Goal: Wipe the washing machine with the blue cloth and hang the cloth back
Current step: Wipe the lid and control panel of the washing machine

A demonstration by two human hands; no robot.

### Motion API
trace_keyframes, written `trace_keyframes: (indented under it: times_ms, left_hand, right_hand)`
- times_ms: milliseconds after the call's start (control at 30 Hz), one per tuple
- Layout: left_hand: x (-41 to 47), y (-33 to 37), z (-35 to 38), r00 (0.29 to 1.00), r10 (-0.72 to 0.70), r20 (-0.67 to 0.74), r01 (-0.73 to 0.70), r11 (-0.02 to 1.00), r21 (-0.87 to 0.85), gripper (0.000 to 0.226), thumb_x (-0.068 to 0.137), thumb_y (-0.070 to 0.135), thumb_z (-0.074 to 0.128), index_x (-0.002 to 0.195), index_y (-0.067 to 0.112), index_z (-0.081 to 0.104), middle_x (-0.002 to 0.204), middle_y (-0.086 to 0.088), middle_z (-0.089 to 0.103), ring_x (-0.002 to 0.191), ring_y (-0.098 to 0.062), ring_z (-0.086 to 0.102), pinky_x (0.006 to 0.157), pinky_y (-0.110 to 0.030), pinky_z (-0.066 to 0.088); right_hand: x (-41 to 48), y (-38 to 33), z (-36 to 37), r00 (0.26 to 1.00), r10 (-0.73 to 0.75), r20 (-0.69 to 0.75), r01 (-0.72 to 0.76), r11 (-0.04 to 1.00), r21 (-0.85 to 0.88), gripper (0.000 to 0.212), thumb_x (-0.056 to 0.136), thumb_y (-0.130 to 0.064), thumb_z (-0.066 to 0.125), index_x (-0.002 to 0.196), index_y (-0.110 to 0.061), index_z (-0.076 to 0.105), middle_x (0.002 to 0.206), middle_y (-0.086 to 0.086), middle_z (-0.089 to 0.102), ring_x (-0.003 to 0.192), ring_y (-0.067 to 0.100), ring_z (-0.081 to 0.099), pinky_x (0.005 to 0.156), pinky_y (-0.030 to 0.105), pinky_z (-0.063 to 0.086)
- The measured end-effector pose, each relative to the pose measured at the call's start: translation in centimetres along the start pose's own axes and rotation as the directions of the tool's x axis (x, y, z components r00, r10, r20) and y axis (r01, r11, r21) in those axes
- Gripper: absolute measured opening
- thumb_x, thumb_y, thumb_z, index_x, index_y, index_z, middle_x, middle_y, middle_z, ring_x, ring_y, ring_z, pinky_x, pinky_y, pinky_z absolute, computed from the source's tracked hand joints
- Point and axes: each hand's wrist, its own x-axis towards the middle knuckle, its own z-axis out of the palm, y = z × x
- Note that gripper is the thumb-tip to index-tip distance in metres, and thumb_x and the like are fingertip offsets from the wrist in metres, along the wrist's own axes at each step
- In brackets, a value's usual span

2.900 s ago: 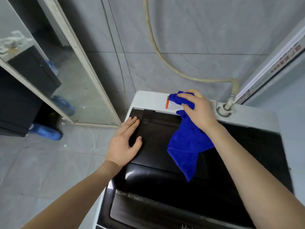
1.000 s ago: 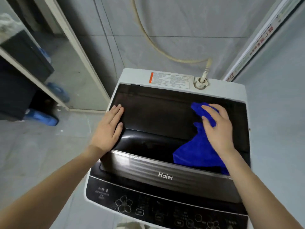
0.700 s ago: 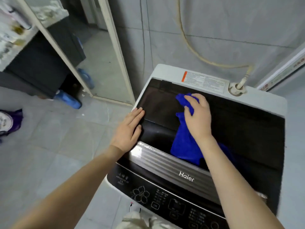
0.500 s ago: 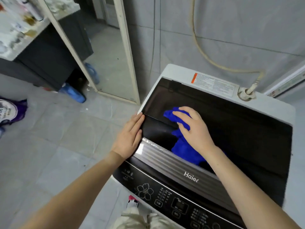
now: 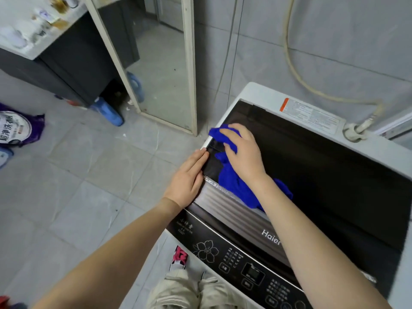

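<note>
Head cam: I'm mid-wipe, I reckon, and the hanging part isn't done yet. My right hand point(image 5: 243, 155) is pressing flat-fingered on the blue cloth point(image 5: 236, 184) at the left edge of the washing machine point(image 5: 323, 175) lid. My left hand point(image 5: 187, 177) is resting open, fingers straight, along the machine's left rim.

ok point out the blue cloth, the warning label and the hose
blue cloth point(image 5: 236, 186), head view, its bunched lower fold
warning label point(image 5: 312, 115), head view, middle of its white print
hose point(image 5: 287, 45), head view, its hanging curve
</note>
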Motion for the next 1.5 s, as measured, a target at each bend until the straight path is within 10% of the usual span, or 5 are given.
trace_keyframes:
  times_ms: [267,600,933,1133,1500]
  left_hand:
    - [0.1,-0.4,0.5,1.000,-0.027,0.000,0.027,1.000,-0.017,0.049,0.099,0.019,0.034,0.146,0.008,0.045,0.154,-0.007,0.041,0.144,-0.020,0.034,0.122,-0.033,0.023]
    - [0.0,-0.9,0.4,0.999,-0.035,0.005,0.035,0.999,-0.021,0.052,0.097,0.013,0.039,0.148,0.013,0.043,0.157,0.002,0.035,0.146,-0.013,0.031,0.122,-0.032,0.023]
    - [0.1,-0.5,0.3,0.999,-0.043,-0.010,0.043,0.999,-0.019,0.052,0.096,0.008,0.041,0.147,0.012,0.044,0.156,-0.003,0.037,0.145,-0.017,0.033,0.122,-0.030,0.022]
    - [0.2,-0.1,0.3,0.998,-0.061,-0.025,0.060,0.997,-0.037,0.052,0.094,0.005,0.042,0.146,0.011,0.046,0.155,-0.003,0.040,0.144,-0.017,0.035,0.121,-0.025,0.022]
    - [-2.9,-0.7,-1.6,0.903,-0.429,0.027,0.404,0.826,-0.394,0.032,0.097,0.010,0.059,0.128,0.013,0.061,0.123,0.003,0.065,0.105,0.003,0.061,0.098,-0.019,0.048]
  right_hand:
    - [-2.3,5.7,-4.8,0.926,0.260,-0.273,-0.273,0.962,-0.011,0.035,0.092,-0.008,0.058,0.127,-0.013,0.062,0.131,0.004,0.051,0.120,0.015,0.050,0.104,0.031,0.043]
    - [-5.4,4.5,-4.4,0.980,0.129,-0.150,-0.129,0.992,0.008,0.038,0.093,-0.007,0.058,0.130,-0.016,0.061,0.136,0.001,0.049,0.128,0.015,0.045,0.110,0.024,0.035]
    - [-18.7,20.2,-18.2,0.559,0.657,-0.507,-0.727,0.682,0.082,0.040,0.090,-0.029,0.057,0.128,-0.020,0.061,0.127,-0.001,0.052,0.120,0.022,0.053,0.110,0.026,0.038]
    - [-14.8,10.6,-10.4,0.885,0.289,-0.365,-0.315,0.949,-0.014,0.034,0.087,-0.006,0.064,0.121,-0.015,0.068,0.125,0.006,0.056,0.117,0.015,0.053,0.105,0.010,0.030]
    - [-0.4,-1.1,-1.3,0.972,-0.009,0.235,-0.054,0.964,0.262,0.037,0.089,0.000,0.062,0.124,-0.013,0.066,0.131,0.001,0.050,0.118,0.010,0.050,0.103,0.006,0.031]
